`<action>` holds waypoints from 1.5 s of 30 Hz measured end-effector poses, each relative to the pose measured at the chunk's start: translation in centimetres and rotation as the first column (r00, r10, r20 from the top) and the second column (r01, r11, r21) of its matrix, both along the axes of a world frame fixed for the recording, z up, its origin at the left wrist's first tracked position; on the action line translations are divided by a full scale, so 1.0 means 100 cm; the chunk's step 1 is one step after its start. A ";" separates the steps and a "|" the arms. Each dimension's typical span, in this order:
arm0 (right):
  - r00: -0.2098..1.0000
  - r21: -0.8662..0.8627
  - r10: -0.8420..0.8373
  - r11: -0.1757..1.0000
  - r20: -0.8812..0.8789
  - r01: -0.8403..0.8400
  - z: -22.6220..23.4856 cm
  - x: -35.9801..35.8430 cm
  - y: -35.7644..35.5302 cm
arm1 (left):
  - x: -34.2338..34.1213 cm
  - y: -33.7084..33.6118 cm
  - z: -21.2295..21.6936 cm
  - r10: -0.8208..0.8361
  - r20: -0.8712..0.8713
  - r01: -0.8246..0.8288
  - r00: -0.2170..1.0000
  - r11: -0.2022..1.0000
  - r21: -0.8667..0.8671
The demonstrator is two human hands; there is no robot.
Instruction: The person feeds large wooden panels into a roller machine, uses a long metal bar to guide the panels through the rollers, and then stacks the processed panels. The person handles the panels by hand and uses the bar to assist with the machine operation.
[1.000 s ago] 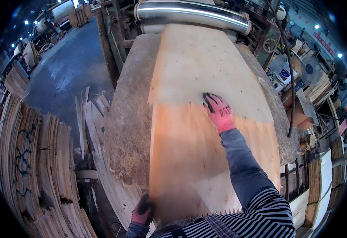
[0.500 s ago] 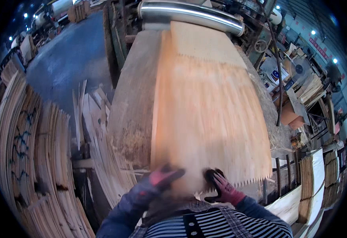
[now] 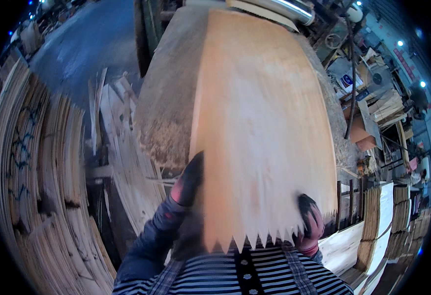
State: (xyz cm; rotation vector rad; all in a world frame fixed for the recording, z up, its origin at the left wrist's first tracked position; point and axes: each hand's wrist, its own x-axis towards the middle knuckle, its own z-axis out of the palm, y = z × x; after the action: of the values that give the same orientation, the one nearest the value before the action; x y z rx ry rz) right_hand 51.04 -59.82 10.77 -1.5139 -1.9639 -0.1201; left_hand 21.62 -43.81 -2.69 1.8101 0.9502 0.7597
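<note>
A broad pale-orange wood veneer sheet [image 3: 264,128] reaches from near the roller to just before my body. Its near edge is jagged with pointed teeth and looks raised off the stack or table below. My left hand [image 3: 190,181], in a dark and pink glove, is closed at the sheet's left edge; part of its fingers is hidden. At the near right corner my right hand [image 3: 311,222], gloved alike, grips the toothed edge with dark fingertips on top. What lies directly under the sheet is hidden.
A shiny metal roller [image 3: 294,10] spans the far end of the worn table [image 3: 169,98], with a pale sheet edge at it. Stacked veneer strips [image 3: 53,162] stand at left, loose strips [image 3: 124,167] nearer. Bundled sheets [image 3: 370,221] and a dark upright pole [image 3: 353,88] are on the right.
The pale far sheet has moved away into the roller. My hands have spread apart to the left edge and right corner, and the veneer sheet's near edge has come closer and higher.
</note>
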 end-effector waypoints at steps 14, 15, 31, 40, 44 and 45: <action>0.977 0.043 0.002 0.999 0.214 -0.011 -0.043 0.043 0.328 | 0.002 -0.054 -0.044 0.511 0.060 -0.362 0.857 0.682 -0.635; 0.981 0.028 0.005 1.000 0.193 -0.011 -0.047 0.046 0.352 | 0.003 -0.049 -0.026 0.579 0.046 -0.346 0.814 0.546 -0.763; 0.969 -0.267 0.223 0.945 0.104 -0.188 -0.061 0.007 0.217 | 0.007 -0.041 0.026 0.420 0.205 -0.332 0.884 0.873 -0.356; 0.998 -0.221 -0.031 0.975 -0.047 0.020 -0.090 0.041 -0.010 | 0.068 -0.022 0.145 -0.152 0.435 0.222 0.887 0.968 -0.114; 0.993 -0.074 -0.113 0.991 -0.020 0.112 -0.034 0.036 -0.030 | 0.048 -0.056 0.107 -0.073 0.747 0.550 0.661 0.724 -0.416; 0.995 -0.032 -0.102 0.994 -0.011 0.102 -0.019 0.032 -0.032 | 0.045 -0.060 0.049 -0.077 0.808 0.597 0.585 0.715 -0.364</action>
State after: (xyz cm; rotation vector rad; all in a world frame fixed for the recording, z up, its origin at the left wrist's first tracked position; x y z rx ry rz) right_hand 54.24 -63.04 8.88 -1.6317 -1.8871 -0.1229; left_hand 26.08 -49.86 2.24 0.8813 0.1731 0.7203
